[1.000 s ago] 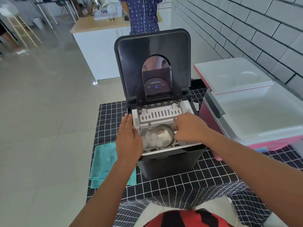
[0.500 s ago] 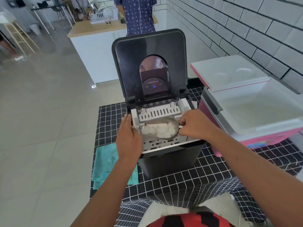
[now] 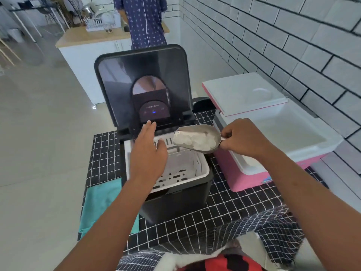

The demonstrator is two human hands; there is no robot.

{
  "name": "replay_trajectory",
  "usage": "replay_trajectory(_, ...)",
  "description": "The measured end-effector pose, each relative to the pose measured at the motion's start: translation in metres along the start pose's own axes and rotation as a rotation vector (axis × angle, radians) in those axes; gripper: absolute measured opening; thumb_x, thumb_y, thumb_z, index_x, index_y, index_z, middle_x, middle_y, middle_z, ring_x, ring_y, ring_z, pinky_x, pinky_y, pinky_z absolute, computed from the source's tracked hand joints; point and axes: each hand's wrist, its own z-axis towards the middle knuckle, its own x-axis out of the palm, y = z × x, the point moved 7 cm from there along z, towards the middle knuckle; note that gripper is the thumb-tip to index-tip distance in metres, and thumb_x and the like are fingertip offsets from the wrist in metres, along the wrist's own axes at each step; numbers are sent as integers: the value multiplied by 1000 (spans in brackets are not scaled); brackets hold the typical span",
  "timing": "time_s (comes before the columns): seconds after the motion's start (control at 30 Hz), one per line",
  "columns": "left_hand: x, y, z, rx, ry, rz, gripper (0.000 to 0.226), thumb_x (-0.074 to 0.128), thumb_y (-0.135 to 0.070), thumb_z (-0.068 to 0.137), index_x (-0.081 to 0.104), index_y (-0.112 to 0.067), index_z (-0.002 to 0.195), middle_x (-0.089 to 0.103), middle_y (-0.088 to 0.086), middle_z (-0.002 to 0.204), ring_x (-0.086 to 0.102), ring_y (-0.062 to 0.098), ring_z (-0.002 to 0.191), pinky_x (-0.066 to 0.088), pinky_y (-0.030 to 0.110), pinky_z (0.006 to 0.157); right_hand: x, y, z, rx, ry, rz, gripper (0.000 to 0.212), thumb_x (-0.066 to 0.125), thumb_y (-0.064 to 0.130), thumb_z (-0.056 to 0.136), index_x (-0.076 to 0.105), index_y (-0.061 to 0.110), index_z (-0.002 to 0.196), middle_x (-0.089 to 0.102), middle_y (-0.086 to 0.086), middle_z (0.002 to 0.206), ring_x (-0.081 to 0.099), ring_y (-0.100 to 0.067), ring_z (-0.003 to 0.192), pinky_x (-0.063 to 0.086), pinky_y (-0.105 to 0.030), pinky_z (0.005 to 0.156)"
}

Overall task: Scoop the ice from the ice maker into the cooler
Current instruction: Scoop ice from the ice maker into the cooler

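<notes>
Transfer step: the right hand (image 3: 241, 138), grip clenched on the handle of the scoop (image 3: 197, 138) heaped with ice (image 3: 192, 141), holds it above the ice maker (image 3: 172, 173), left hand (image 3: 147, 153) released; next, a level carry rightward into the cooler (image 3: 312, 145).

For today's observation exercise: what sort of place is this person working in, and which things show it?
Probably a home kitchen: a countertop ice maker on a checked tablecloth, a dish rack on a wood-topped counter, and white tiled walls.

We see a teal cloth (image 3: 97, 204) on the black grid-patterned tablecloth (image 3: 230, 208); beyond, a white wire dish rack (image 3: 99, 23) on a wood-topped counter (image 3: 91, 37).
</notes>
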Motion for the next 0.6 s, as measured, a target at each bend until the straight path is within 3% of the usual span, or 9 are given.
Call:
replay_trajectory(0.2, 70, -81, 27, 37, 58, -108, 52, 53, -20, 96, 43, -18, 147, 41, -3, 153, 37, 13, 140, 28, 37, 118, -50, -92, -9, 131, 9, 13, 44, 66, 9, 50, 22, 15, 45, 17, 4, 48, 14, -13, 52, 16, -28, 52)
replay_trajectory(0.33, 141, -133, 33, 102, 165, -62, 51, 51, -27, 97, 40, -22, 146, 39, -6, 153, 36, 7, 136, 25, 24, 111, -82, -165, -15, 221, -17, -4, 44, 66, 11, 49, 23, 16, 48, 19, 1, 51, 15, -13, 53, 16, -31, 54)
replay_trajectory(0.37, 159, -142, 34, 113, 206, -38, 52, 50, -27, 97, 38, -21, 148, 38, -4, 154, 33, 10, 139, 25, 28, 115, -88, -182, -15, 237, -17, -24, 43, 67, 12, 50, 24, 16, 48, 20, 2, 51, 15, -14, 53, 15, -31, 54)
replay_trajectory(0.43, 192, -151, 39, 85, 276, 35, 53, 47, -27, 96, 37, -15, 147, 38, 3, 153, 34, 21, 140, 30, 41, 116, -98, -213, -15, 274, -22, -88, 42, 69, 15, 51, 27, 16, 48, 21, 3, 49, 17, -15, 51, 16, -28, 51)
replay_trajectory(0.5, 218, -151, 43, 14, 305, 127, 55, 47, -27, 93, 36, -8, 143, 37, 10, 148, 34, 27, 138, 31, 44, 113, -107, -241, -12, 317, -27, -135, 41, 72, 19, 55, 32, 18, 46, 25, 5, 45, 23, -14, 45, 19, -23, 48)
replay_trajectory(0.6, 249, -137, 35, -143, 378, 258, 76, 47, -34, 94, 14, 4, 150, 14, 19, 159, 14, 32, 147, 18, 42, 120, -112, -273, -6, 356, 11, -219, 27, 74, 24, 64, 50, 28, 53, 46, 12, 53, 45, -8, 52, 25, -19, 45)
